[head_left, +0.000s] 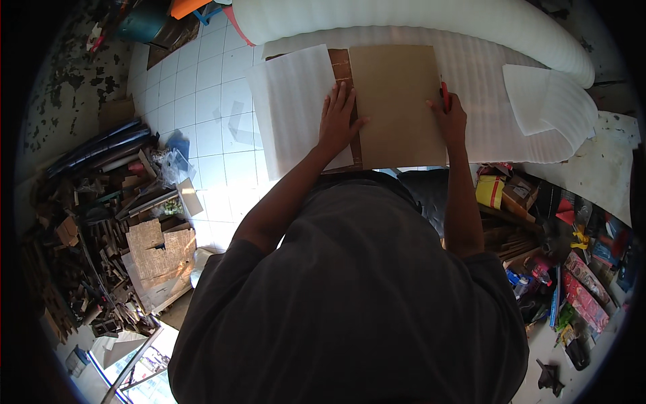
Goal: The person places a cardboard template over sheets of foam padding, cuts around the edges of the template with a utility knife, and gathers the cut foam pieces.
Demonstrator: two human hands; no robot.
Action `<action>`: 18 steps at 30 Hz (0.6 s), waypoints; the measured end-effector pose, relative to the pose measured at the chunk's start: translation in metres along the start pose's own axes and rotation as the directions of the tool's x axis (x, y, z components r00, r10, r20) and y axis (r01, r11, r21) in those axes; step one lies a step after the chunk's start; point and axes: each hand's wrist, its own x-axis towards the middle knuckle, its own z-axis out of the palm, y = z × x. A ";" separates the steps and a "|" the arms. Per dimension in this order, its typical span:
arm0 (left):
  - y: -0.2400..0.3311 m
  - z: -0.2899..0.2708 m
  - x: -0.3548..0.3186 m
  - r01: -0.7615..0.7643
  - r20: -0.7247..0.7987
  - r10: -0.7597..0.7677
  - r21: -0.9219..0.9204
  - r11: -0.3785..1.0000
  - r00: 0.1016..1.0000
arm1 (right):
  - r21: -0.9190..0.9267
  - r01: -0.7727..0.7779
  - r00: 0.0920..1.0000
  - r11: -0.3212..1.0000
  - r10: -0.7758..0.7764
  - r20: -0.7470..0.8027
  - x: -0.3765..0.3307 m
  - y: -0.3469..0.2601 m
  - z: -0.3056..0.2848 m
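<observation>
A brown cardboard sheet (pixel 396 101) lies flat on the work surface, over white foam sheeting (pixel 474 128). My right hand (pixel 451 121) is at the sheet's right edge, closed around a red cutter knife (pixel 445 97); its blade is too small to make out. My left hand (pixel 340 121) rests with fingers stretched out, partly on a cut piece of white foam (pixel 293 108) and with the thumb reaching to the cardboard's left edge. Between foam piece and cardboard shows a strip of reddish-brown board (pixel 342 66).
A thick roll of white foam (pixel 417 17) lies across the far side, and a loose flap of foam (pixel 538 101) curls at the right. Wood and cardboard scraps (pixel 101 242) pile up on the left. Mixed clutter (pixel 572 269) covers the right. White tiles (pixel 202 121) show beyond the left pile.
</observation>
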 end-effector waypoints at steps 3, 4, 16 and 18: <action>-0.001 0.001 -0.001 -0.004 -0.010 0.004 -0.004 1.000 1.000 | 0.064 0.060 0.997 0.996 -0.056 -0.060 -0.003 0.004 0.006; -0.001 0.001 0.000 -0.006 -0.008 0.006 -0.004 1.000 1.000 | 0.085 0.084 0.994 0.993 -0.077 -0.076 -0.003 0.005 0.007; 0.002 -0.004 0.002 0.041 0.020 -0.040 -0.056 0.998 0.999 | -0.095 0.222 0.967 0.971 -0.231 -0.108 0.000 0.017 0.013; 0.003 -0.006 0.001 0.042 0.032 -0.041 -0.052 0.998 0.999 | -0.128 0.235 0.958 0.963 -0.252 -0.135 -0.003 0.017 0.016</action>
